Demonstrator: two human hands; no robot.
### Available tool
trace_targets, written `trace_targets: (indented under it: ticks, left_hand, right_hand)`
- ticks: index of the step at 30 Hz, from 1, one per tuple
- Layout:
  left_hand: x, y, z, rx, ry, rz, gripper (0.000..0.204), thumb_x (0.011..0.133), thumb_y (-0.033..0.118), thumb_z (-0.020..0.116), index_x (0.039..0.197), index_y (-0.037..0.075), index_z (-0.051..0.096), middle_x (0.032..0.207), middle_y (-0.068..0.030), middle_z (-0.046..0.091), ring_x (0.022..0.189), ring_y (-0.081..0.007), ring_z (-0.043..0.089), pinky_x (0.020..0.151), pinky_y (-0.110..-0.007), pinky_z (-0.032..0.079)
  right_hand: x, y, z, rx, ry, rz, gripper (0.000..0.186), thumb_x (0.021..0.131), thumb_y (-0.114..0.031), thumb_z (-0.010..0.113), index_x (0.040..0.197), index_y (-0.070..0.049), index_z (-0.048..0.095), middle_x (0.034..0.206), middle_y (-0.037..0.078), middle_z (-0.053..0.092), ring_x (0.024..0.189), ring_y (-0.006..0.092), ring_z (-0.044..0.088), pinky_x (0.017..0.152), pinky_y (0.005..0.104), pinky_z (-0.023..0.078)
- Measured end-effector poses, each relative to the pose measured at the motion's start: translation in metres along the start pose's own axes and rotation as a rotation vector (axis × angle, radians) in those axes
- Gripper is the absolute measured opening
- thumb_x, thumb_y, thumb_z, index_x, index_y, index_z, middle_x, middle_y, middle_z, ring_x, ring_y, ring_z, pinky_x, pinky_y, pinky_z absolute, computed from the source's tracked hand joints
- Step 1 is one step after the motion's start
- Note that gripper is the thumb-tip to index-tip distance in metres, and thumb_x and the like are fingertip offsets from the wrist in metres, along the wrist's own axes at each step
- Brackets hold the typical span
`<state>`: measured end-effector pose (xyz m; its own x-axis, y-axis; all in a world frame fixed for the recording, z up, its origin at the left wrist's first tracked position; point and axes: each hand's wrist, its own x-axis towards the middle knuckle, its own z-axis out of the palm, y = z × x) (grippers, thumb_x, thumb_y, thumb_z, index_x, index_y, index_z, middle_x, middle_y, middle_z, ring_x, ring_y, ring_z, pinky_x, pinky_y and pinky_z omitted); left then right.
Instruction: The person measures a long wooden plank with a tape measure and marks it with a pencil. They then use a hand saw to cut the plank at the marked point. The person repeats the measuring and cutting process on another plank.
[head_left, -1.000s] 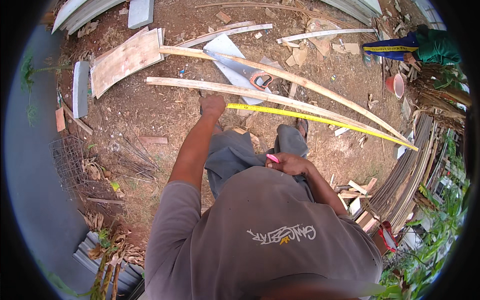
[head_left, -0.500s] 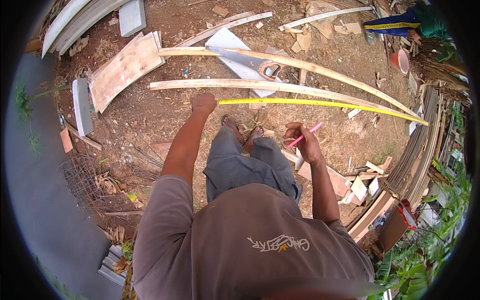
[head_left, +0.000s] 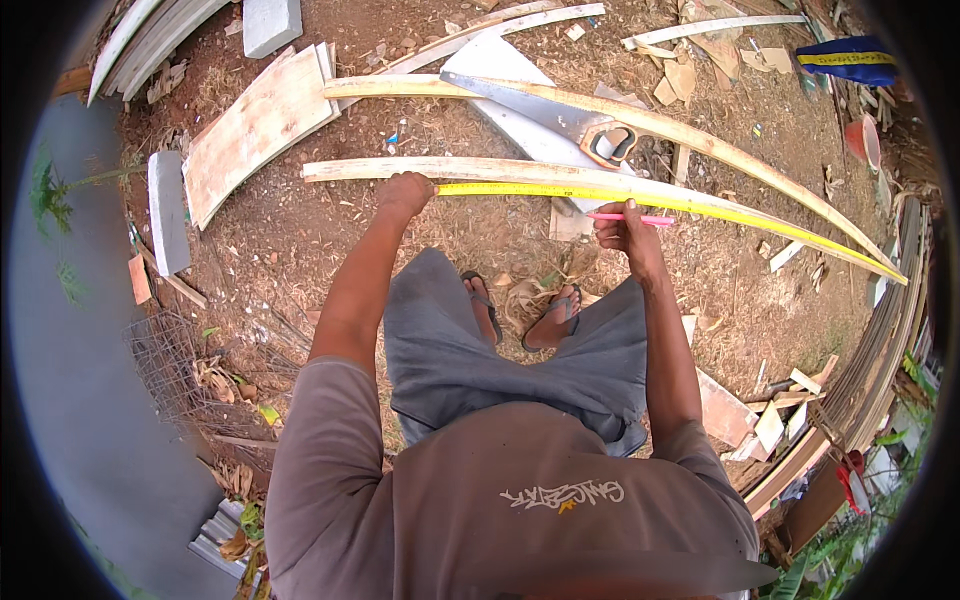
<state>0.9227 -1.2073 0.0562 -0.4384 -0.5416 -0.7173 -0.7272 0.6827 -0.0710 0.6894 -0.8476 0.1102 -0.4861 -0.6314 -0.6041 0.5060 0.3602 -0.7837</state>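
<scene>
My left hand (head_left: 405, 191) is closed around a tape measure whose case is hidden in the fist. Its yellow blade (head_left: 520, 189) stretches right along the near edge of a long wooden strip (head_left: 370, 169), to the strip's far right end. My right hand (head_left: 630, 242) grips a pink pen (head_left: 655, 219) just below the blade, near mid-length; fingertips are at or very close to the tape. Beyond lies a second wooden strip (head_left: 720, 147), with a handsaw (head_left: 540, 115) resting across it and a white board (head_left: 500, 58) beneath.
Thin plywood sheets (head_left: 255, 125) lie on the left, beside a pale block (head_left: 168, 212). Another block (head_left: 272, 25) sits at the far left. Long stacked boards (head_left: 870, 370) run along the right. Wood offcuts (head_left: 727, 410) and wire mesh (head_left: 165, 365) lie nearer me.
Both hands have moved forward, the left slightly. The tape now lies against the near wooden strip. My right hand has brought the pen up to the blade. My knees have spread apart.
</scene>
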Motion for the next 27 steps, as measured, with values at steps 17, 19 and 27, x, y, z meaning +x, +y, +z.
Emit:
trace_targets:
  ticks: [17,19,27]
  left_hand:
    - [0.138,-0.067,0.111,0.040,0.280,-0.049,0.046,0.098,0.052,0.054,0.122,0.016,0.069,0.128,-0.0096,0.068,0.123,-0.0311,0.060,0.103,-0.062,0.041]
    - [0.141,-0.071,0.113,0.000,0.293,-0.061,0.048,0.099,0.052,0.053,0.124,0.015,0.068,0.130,-0.0099,0.067,0.127,-0.0307,0.058,0.105,-0.062,0.040]
    - [0.155,-0.112,0.127,-0.053,0.322,-0.151,0.055,0.095,0.056,0.057,0.126,0.012,0.067,0.129,-0.0107,0.067,0.126,-0.0280,0.057,0.106,-0.057,0.039]
  right_hand:
    - [0.191,0.136,0.095,-0.329,-0.258,-0.230,0.047,0.101,-0.051,0.057,0.115,-0.007,0.065,0.098,0.001,0.067,0.085,0.0090,0.059,0.072,0.0267,0.050]
    - [0.196,0.136,0.110,-0.336,-0.285,-0.200,0.046,0.099,-0.050,0.061,0.116,-0.006,0.065,0.098,0.002,0.067,0.084,0.0096,0.060,0.070,0.0271,0.051]
    - [0.242,0.156,0.181,-0.406,-0.239,-0.233,0.038,0.100,-0.039,0.064,0.119,-0.006,0.066,0.099,0.005,0.069,0.084,0.0114,0.062,0.069,0.0266,0.053]
